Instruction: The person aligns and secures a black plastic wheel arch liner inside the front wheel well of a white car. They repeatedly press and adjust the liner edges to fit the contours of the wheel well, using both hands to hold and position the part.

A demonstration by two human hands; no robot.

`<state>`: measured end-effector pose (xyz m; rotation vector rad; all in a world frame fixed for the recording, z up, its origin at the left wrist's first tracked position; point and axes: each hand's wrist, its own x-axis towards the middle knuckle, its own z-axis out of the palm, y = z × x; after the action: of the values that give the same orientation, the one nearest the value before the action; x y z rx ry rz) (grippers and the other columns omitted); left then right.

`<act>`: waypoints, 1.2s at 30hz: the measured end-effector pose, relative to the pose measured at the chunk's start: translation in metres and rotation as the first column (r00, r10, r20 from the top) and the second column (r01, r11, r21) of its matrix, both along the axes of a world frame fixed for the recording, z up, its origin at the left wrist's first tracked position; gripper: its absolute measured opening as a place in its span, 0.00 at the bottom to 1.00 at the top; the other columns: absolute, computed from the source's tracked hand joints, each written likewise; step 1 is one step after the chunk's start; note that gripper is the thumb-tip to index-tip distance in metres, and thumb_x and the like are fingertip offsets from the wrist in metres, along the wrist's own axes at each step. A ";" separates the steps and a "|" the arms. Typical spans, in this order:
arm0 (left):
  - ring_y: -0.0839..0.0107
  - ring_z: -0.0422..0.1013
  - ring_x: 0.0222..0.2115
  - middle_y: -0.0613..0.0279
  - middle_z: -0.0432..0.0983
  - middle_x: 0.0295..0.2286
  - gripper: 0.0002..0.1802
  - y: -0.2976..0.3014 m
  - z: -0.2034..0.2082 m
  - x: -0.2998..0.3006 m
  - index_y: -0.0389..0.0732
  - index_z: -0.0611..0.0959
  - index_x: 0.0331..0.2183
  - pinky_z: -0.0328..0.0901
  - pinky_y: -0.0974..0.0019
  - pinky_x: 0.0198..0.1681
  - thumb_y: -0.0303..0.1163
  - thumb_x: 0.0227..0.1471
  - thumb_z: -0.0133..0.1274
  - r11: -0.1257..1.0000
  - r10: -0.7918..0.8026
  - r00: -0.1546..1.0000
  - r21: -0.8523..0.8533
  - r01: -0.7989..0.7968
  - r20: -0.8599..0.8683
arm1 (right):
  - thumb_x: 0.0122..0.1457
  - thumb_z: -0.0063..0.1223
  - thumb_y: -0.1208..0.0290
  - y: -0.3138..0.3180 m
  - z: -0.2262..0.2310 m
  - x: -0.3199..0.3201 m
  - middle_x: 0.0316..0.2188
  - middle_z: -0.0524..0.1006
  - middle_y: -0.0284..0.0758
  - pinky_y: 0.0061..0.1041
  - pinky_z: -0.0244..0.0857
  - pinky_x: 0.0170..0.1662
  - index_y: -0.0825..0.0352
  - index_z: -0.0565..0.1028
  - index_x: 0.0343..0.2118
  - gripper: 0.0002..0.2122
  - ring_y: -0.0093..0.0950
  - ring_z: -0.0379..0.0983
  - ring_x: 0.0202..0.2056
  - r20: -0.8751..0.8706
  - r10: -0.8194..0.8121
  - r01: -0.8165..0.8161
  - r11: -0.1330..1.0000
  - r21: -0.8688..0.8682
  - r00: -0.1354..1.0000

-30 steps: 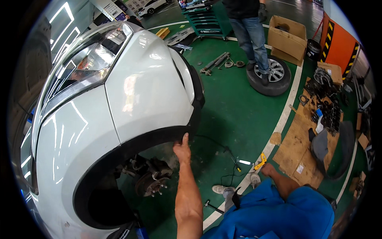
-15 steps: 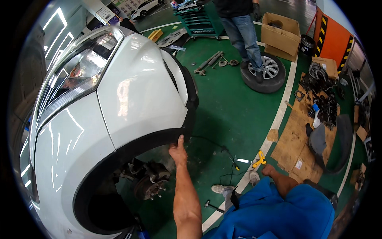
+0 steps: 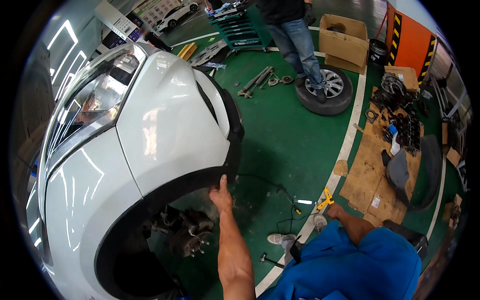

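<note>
Two hands are in view, both belonging to the wearer. The left hand (image 3: 221, 196), at centre frame, is partly closed on the lower lip of the black wheel-arch trim (image 3: 195, 179): thumb against the outer face, fingers curled beneath, a hold that appears to steady the edge. The trim borders the wheel opening of one white car (image 3: 165, 130), filling the left of the frame. The right hand (image 3: 335, 211), lower right of centre, is a fist that appears to grip one yellow tool (image 3: 326, 199); its fingers are too small to count. Inside the arch, one brake disc (image 3: 182, 244) is exposed, no wheel fitted. One T-shaped tool (image 3: 264, 258) lies at lower centre. At right, cardboard sheeting (image 3: 357, 192) carries dark mechanical parts (image 3: 407, 131), number indeterminate, presumably to protect the floor. Upper right of centre: one wheel (image 3: 330, 106), lying flat, one co-worker (image 3: 290, 42) with a shoe upon it, and one teal tool cart (image 3: 245, 35).
</note>
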<state>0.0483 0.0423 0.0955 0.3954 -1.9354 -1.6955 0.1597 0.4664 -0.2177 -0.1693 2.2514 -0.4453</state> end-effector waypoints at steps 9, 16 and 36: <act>0.72 0.72 0.38 0.60 0.80 0.40 0.19 -0.002 -0.006 -0.005 0.27 0.81 0.43 0.66 0.66 0.45 0.32 0.56 0.62 1.000 -0.005 1.000 -0.008 0.005 -0.016 | 0.47 0.56 0.64 0.008 -0.024 0.001 0.35 0.82 0.38 0.37 0.74 0.41 0.59 0.84 0.31 0.10 0.40 0.79 0.39 -0.043 0.233 -0.228 0.968 0.109 0.971; 0.73 0.71 0.35 0.62 0.79 0.36 0.17 -0.007 -0.013 -0.004 0.28 0.82 0.40 0.66 0.66 0.42 0.34 0.55 0.63 0.998 0.039 0.999 -0.041 -0.039 -0.006 | 0.47 0.56 0.65 0.007 -0.028 -0.001 0.34 0.83 0.34 0.35 0.76 0.39 0.58 0.84 0.32 0.10 0.37 0.80 0.38 -0.062 0.401 -0.392 0.911 0.127 0.914; 0.68 0.73 0.40 0.57 0.79 0.42 0.20 -0.018 -0.021 0.008 0.27 0.80 0.46 0.66 0.62 0.47 0.32 0.56 0.62 0.999 0.040 0.999 -0.020 -0.040 -0.011 | 0.55 0.50 0.66 -0.003 -0.062 0.003 0.46 0.80 0.40 0.36 0.72 0.48 0.63 0.81 0.45 0.16 0.40 0.77 0.47 0.010 0.524 -0.523 0.848 0.087 0.852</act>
<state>0.0567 0.0242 0.0742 0.4142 -1.9234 -1.6479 0.1629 0.4636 -0.2800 -0.7250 2.1165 -0.0489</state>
